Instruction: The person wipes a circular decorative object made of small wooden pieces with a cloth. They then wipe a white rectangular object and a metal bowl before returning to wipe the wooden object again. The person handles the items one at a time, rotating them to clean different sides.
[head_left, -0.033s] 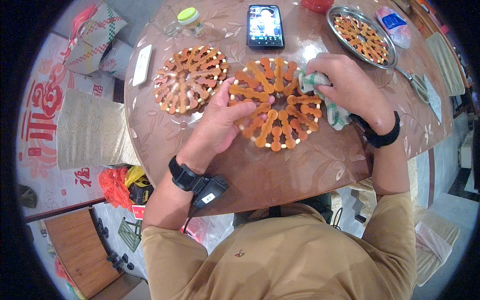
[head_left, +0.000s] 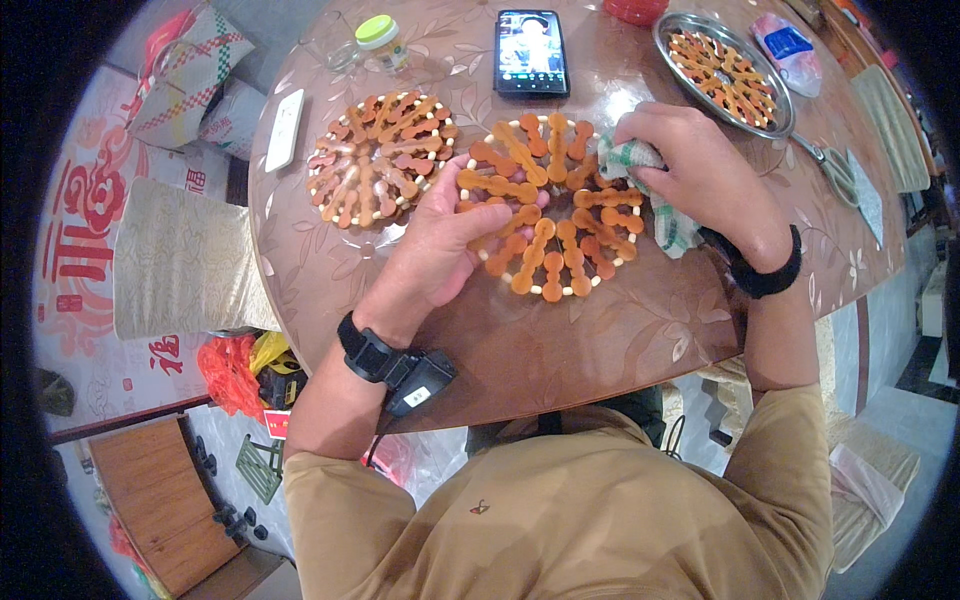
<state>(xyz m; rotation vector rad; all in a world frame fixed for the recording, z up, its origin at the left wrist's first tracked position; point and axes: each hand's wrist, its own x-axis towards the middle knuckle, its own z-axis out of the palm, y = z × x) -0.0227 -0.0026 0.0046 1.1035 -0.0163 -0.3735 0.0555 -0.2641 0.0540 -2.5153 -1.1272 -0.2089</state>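
Note:
A round trivet [head_left: 552,263] of orange-brown wooden pieces, with cream beads strung round its rim, is tilted up over the table in front of me. My left hand [head_left: 455,225] grips its left side, thumb on top and the other fingers partly hidden beneath. At the upper right rim, my right hand [head_left: 690,165] is closed on a green-and-white checked cloth [head_left: 676,232], part of which hangs down beside the trivet. To the left of my left hand, similar wooden trivets [head_left: 375,165] lie on the table, seemingly stacked.
Farther back are a phone [head_left: 531,55] with a lit screen, a jar [head_left: 380,42] with a yellow-green lid and a white strip-shaped object [head_left: 285,130]. On the right, a metal tray [head_left: 665,75] holds another trivet, near scissors [head_left: 840,178] and a plastic packet [head_left: 788,52].
My right hand and the cloth have shifted very slightly. The trivet and my left hand look unmoved.

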